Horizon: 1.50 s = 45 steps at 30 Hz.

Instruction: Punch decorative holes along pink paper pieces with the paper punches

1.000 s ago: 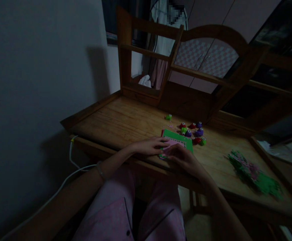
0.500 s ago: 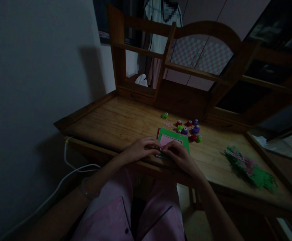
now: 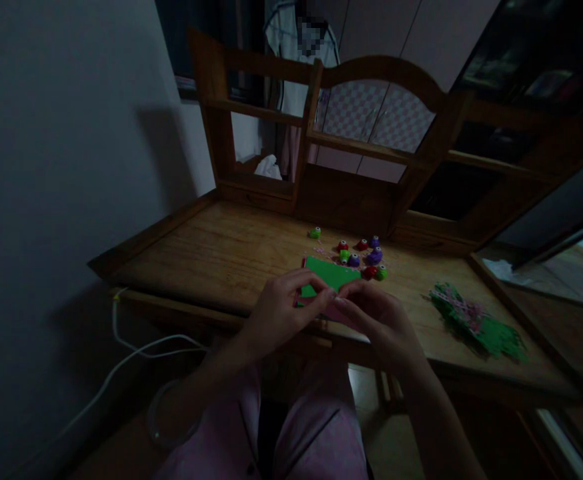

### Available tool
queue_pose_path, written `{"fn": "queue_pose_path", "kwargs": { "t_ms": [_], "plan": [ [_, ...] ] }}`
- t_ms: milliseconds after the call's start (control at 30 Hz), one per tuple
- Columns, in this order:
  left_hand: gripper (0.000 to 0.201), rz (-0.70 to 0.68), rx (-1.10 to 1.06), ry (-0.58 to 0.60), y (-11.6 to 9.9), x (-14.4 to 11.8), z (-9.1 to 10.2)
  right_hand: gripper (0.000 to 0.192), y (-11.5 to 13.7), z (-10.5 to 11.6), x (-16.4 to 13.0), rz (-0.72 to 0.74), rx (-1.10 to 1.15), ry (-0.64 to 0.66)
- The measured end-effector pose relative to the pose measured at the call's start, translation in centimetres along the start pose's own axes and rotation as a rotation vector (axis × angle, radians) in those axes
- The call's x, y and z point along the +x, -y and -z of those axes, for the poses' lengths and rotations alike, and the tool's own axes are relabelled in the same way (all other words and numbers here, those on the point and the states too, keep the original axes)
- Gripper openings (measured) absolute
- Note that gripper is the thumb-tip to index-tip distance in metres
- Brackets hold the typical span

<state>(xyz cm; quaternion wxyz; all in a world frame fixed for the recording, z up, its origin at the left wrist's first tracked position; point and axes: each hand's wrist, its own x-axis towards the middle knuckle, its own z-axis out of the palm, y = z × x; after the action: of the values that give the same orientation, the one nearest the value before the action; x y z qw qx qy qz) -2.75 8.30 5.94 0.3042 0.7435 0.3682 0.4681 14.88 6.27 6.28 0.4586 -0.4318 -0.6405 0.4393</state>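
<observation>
My left hand (image 3: 284, 307) and my right hand (image 3: 379, 317) meet at their fingertips above the front edge of the desk. Both are closed in a pinch on a piece of pink paper (image 3: 340, 315), which hangs below the fingers and is partly covered by them. Whether a smaller piece sits between the fingertips is too dark to tell. Just behind the hands lies a stack of green sheets (image 3: 332, 272) with a red edge at its left side. The fingers hide the near part of that stack.
Behind the stack stand several small red, green and purple toys with eyes (image 3: 374, 256), among pink paper scraps (image 3: 320, 250). Green and pink shredded-looking paper (image 3: 476, 320) lies at the right. A wooden shelf (image 3: 256, 187) rises at the back; a white cable (image 3: 116, 363) hangs at the left.
Both hands have risen off the stack and come nearer to me. The pink paper has left the green sheet and moved up with them. The view has shifted slightly.
</observation>
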Motion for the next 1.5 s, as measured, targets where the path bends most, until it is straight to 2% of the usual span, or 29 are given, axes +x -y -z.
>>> {"fn": "queue_pose_path", "kwargs": {
  "t_ms": [100, 167, 267, 367, 500, 600, 767, 900, 1200, 1500],
  "plan": [
    [0.019, 0.026, 0.034, -0.065, -0.5, -0.3, -0.2, 0.016, 0.4, -0.3, -0.2, 0.014, -0.002, -0.027],
    [0.023, 0.051, 0.013, -0.063, -0.8, -0.5, 0.0, 0.016, 0.6, -0.5, -0.4, 0.01, 0.014, -0.043],
    [0.026, 0.062, -0.028, -0.009, -1.4, -0.8, 0.6, 0.018, 0.9, -0.5, -0.7, -0.017, 0.028, -0.063],
    [0.02, 0.027, -0.041, 0.054, -1.8, -1.0, 1.3, 0.018, 1.3, -0.6, -1.0, -0.029, 0.04, -0.076],
    [0.017, -0.035, -0.012, 0.119, -2.1, -1.0, 1.9, 0.015, 2.0, -0.7, -1.3, 0.052, -0.006, -0.068],
    [0.017, -0.103, 0.049, 0.182, -2.5, -0.7, 2.4, 0.013, 3.0, -0.4, -1.5, 0.115, -0.149, -0.011],
    [0.017, -0.185, 0.122, 0.286, -3.6, -0.3, 3.3, 0.017, 4.7, 0.5, -1.4, 0.151, -0.34, 0.183],
    [0.015, -0.23, 0.148, 0.334, -4.2, -0.2, 3.6, 0.015, 5.1, 0.5, -1.1, 0.212, -0.385, 0.227],
    [0.013, -0.239, 0.175, 0.305, -4.1, -0.2, 3.5, 0.015, 5.1, 0.3, -1.1, 0.299, -0.501, 0.173],
    [0.007, -0.249, 0.212, 0.291, -4.0, -0.2, 3.6, 0.012, 5.4, 0.1, -1.3, 0.337, -0.586, 0.18]
  ]
}}
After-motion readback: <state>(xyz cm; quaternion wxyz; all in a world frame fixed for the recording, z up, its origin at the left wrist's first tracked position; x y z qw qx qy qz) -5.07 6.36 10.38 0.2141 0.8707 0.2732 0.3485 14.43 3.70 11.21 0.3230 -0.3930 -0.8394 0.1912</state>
